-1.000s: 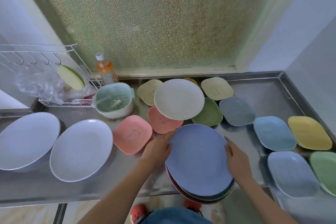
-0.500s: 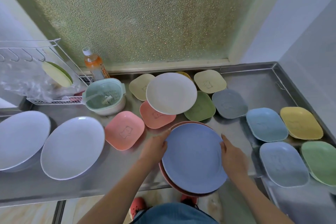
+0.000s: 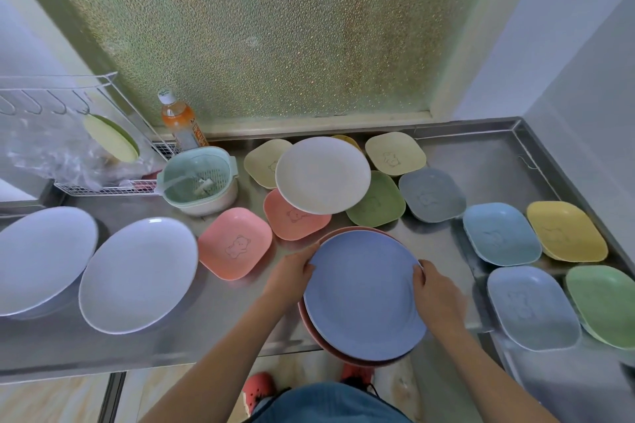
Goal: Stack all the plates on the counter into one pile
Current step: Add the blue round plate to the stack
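Blue round plate atop pink plates, clasped at opposite rims by left hand and right hand, fingers curled; overhanging steel counter edge; best slid inward, kept level, toward cream plate beyond.

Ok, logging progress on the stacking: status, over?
Left hand and right hand grip the blue plate by its rims, atop a pink plate. Cream plate and small dishes unstacked. Nothing blocking.

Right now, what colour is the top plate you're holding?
Blue-purple; the top plate shows best in the head view.
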The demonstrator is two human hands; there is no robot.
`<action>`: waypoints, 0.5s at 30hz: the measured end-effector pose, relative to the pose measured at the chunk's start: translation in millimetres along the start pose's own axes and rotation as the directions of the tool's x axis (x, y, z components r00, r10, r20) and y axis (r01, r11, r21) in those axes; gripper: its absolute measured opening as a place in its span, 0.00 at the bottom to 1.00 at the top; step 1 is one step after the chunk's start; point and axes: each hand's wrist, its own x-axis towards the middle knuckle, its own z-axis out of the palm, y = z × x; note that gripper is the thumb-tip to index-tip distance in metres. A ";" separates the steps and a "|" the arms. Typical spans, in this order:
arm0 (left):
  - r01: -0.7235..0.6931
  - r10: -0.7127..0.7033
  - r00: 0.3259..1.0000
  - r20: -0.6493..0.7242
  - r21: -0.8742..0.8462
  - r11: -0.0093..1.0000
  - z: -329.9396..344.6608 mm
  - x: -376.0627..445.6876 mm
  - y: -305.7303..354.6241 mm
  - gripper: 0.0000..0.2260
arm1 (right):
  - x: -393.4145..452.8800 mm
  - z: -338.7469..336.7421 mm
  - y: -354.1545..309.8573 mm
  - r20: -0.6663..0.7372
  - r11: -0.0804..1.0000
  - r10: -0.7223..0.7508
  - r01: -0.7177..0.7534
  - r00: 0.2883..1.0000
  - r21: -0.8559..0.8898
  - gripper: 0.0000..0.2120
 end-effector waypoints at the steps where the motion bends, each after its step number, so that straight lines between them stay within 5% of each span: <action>1: -0.007 0.007 1.000 -0.008 -0.022 1.000 -1.1 -0.5 1.3 0.23 | 0.5 -0.2 -0.1 0.001 1.000 0.000 0.000 1.000 -0.002 0.17; 9: 0.086 -0.103 0.992 -0.068 -0.222 0.971 -2.8 -7.2 0.9 0.19 | 17.3 -10.9 -24.0 -0.165 0.996 -0.022 0.035 0.986 0.080 0.19; 15: 0.202 -0.205 0.979 0.018 -0.283 0.938 -5.1 -8.2 -7.4 0.14 | 70.8 -13.8 -78.7 -0.039 0.907 -0.292 0.290 0.956 0.304 0.27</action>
